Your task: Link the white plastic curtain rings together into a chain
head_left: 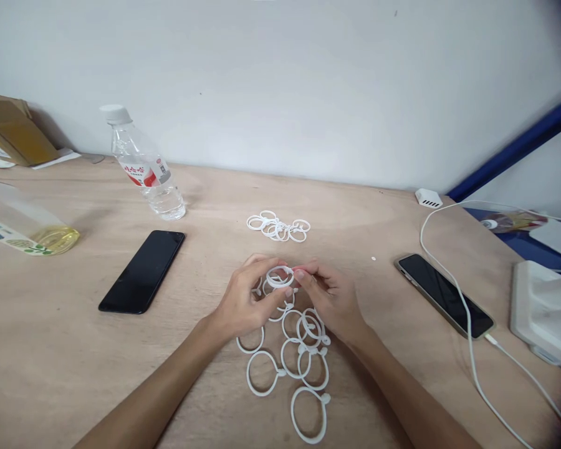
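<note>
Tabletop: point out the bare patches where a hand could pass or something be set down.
Bare wood lies between the black phone and the left hand, and between the far ring pile and the charging phone. It is crowded under both hands, where the right hand and left pinch a white ring above the near loose rings.

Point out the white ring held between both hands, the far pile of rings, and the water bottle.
white ring (279,276), head view, on its top arc between the fingertips.
far pile of rings (279,227), head view, middle of the cluster.
water bottle (146,171), head view, on its label.
</note>
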Demonstrator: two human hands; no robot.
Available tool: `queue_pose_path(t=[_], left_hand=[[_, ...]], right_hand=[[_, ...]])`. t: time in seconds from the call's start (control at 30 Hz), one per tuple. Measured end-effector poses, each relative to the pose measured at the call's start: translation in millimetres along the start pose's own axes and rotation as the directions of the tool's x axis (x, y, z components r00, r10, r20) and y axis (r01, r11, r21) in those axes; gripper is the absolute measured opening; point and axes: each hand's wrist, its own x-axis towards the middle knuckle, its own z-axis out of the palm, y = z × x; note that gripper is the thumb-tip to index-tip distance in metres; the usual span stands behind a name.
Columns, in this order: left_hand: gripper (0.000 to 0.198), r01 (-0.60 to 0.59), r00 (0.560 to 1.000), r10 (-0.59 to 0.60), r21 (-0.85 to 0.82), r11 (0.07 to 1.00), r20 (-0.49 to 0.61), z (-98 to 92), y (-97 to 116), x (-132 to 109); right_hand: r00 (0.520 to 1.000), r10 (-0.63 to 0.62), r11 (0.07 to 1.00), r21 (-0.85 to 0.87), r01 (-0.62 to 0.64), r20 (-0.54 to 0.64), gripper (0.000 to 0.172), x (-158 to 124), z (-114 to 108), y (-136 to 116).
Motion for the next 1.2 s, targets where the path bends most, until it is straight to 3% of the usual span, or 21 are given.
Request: queue_pose_path(t=[0.07, 0.17, 0.27, 0.47, 0.8, 0.9, 0.97, 1.0, 1.1, 1.2], left_hand=[[0.036, -0.062, 0.997, 0.069, 0.167, 0.984, -0.035, -1.4, -3.5, 0.4], [0.04, -0.094, 0.995, 0.1, 0.319, 0.943, -0.005, -3.5, -6.1, 0.6], [0.039, -0.134, 0.99, 0.112, 0.348, 0.928, 0.082, -4.6, -4.7, 0.4], [0.031, -0.146, 0.988, 0.121, 0.335, 0.931, 0.094, -4.9, -3.1, 0.1], [0.024, -0.106, 0.994, 0.107, 0.327, 0.939, 0.014, -2.0, -5.1, 1.0], [0.025, -0.093, 0.994, 0.109, 0.34, 0.936, -0.028, -1.1, -6.6, 0.6], [0.032, -0.093, 0.991, 0.121, 0.343, 0.935, -0.062, -0.3, -7.5, 0.1], [0.039, -0.102, 0.988, 0.134, 0.338, 0.936, -0.075, 0.2, -7.9, -0.3], [0.057, -0.17, 0.974, 0.206, 0.29, 0.942, -0.098, 1.5, -7.9, -1.6], [0.06, -0.263, 0.944, 0.3, 0.231, 0.937, -0.14, 1.3, -5.3, -2.5]], right_hand=[[1.0, -0.011, 0.996, -0.088, 0.009, -0.023, 0.027, 14.0, -5.2, 6.6], [0.989, -0.076, 0.931, -0.364, 0.024, -0.128, 0.028, 45.0, -13.4, 26.6], [0.992, -0.114, 0.799, -0.599, 0.061, -0.052, 0.033, 74.1, -18.4, 52.0], [0.991, -0.136, 0.749, -0.654, 0.107, 0.007, 0.025, 89.0, -25.1, 76.8], [0.984, -0.171, 0.764, -0.637, 0.105, -0.043, 0.019, 58.5, -35.6, 58.1], [0.986, -0.145, 0.819, -0.569, 0.076, -0.076, 0.021, 37.6, -26.4, 34.6], [0.989, 0.045, 0.951, -0.298, -0.086, -0.14, 0.023, 22.8, -16.5, 14.7], [0.982, 0.154, 0.976, -0.14, -0.168, -0.108, 0.023, 16.0, -11.0, 5.0], [0.948, 0.313, 0.895, 0.315, -0.314, 0.057, 0.026, 0.2, 5.0, -16.7], [0.922, 0.352, 0.754, 0.536, -0.38, 0.159, 0.029, -8.6, 14.7, -23.1]])
